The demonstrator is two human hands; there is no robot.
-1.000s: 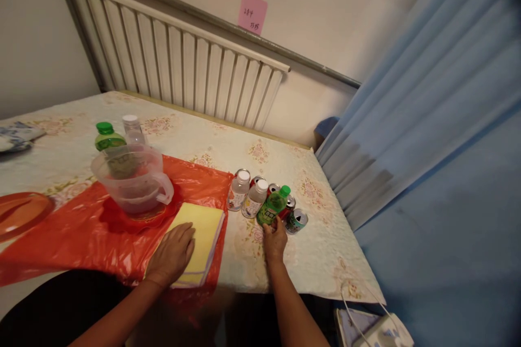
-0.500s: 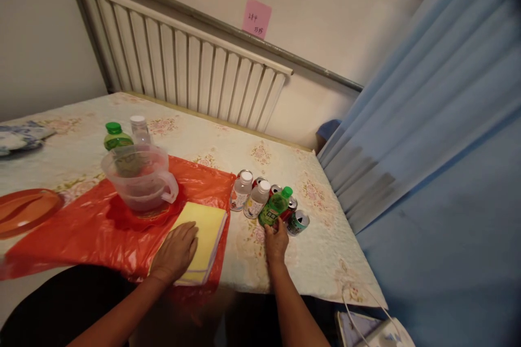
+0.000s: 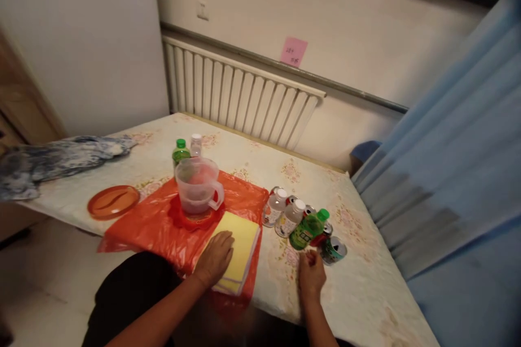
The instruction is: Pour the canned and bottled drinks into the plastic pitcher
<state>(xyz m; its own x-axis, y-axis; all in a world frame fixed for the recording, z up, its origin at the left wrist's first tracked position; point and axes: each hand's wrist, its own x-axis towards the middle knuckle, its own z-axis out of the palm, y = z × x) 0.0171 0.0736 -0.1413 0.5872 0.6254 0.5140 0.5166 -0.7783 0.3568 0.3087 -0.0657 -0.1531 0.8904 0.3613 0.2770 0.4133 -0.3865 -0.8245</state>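
Observation:
My left hand (image 3: 216,257) lies flat, fingers stretched out, on a folded yellow cloth (image 3: 243,236) that rests on a red plastic sheet (image 3: 157,222). My right hand (image 3: 311,275) sits on the table with its fingers curled, just below the base of a tilted green bottle (image 3: 306,230); I see nothing inside the fingers. The green bottle leans among two small white-capped bottles (image 3: 280,211) and a few drink cans (image 3: 334,249).
A clear plastic jug (image 3: 197,187) stands on the red sheet, with a green-capped bottle (image 3: 179,152) and a clear bottle (image 3: 196,144) behind it. An orange dish (image 3: 114,201) and a blue patterned cloth (image 3: 52,158) lie left. Radiator (image 3: 244,95) behind, blue curtain (image 3: 448,173) right.
The view has pulled back and shows more of the table and room. My right hand has drawn back slightly from the green bottle's base. My left hand stays on the yellow cloth.

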